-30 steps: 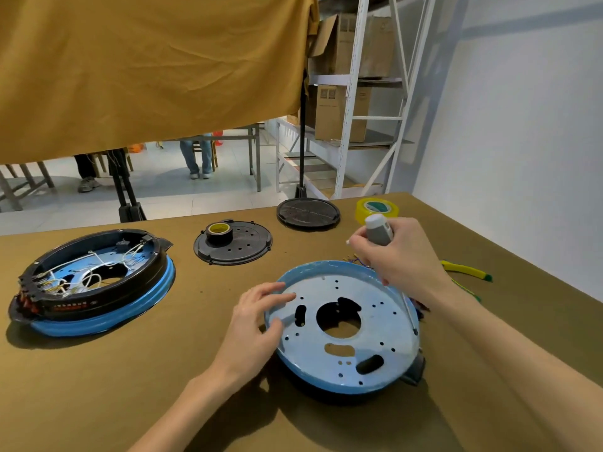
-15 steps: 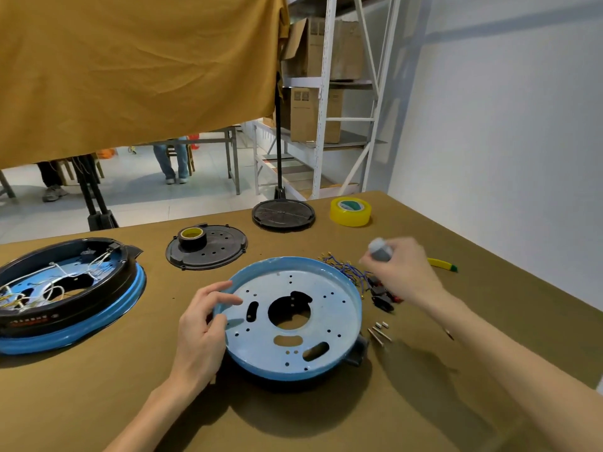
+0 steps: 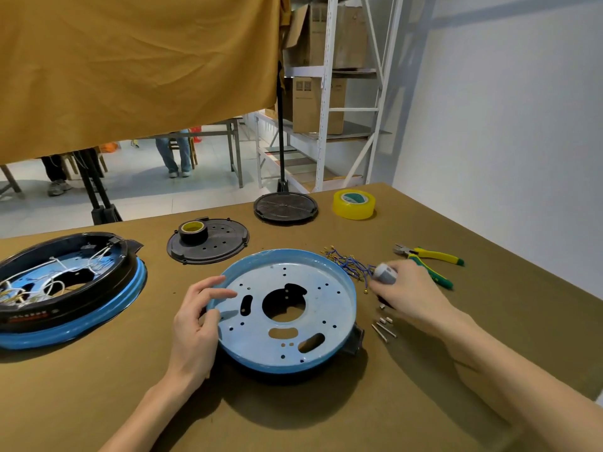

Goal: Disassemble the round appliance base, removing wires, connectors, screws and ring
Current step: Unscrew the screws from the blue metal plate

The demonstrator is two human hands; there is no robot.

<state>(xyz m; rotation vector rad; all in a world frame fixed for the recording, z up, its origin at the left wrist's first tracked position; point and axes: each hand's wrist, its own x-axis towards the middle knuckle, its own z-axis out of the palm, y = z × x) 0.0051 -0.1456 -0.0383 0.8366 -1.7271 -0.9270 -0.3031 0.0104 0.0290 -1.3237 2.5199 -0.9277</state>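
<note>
The round blue appliance base [image 3: 287,311] is laid flat on the brown table [image 3: 456,370], its pale perforated plate facing up. Its left rim is gripped by the left hand [image 3: 195,318], with the fingers curled over the edge and the thumb pressed against the side. Just right of the base, a grey-capped screwdriver [image 3: 385,274] is held in the closed fingers of the right hand [image 3: 414,295], low over the table. A tangle of blue wires [image 3: 347,264] with brass connectors is seen at the base's upper right, next to that hand. A few loose screws [image 3: 384,327] are scattered just right of the base, near a black tab on its rim. Yellow-green pliers [image 3: 427,259] are placed farther right. Behind the base, a black perforated disc [image 3: 208,241] carrying a tape roll, a black round cover [image 3: 286,207] and a yellow tape roll [image 3: 354,203] are set. Well left of the base, a second base [image 3: 65,285] with white wires is kept.
</note>
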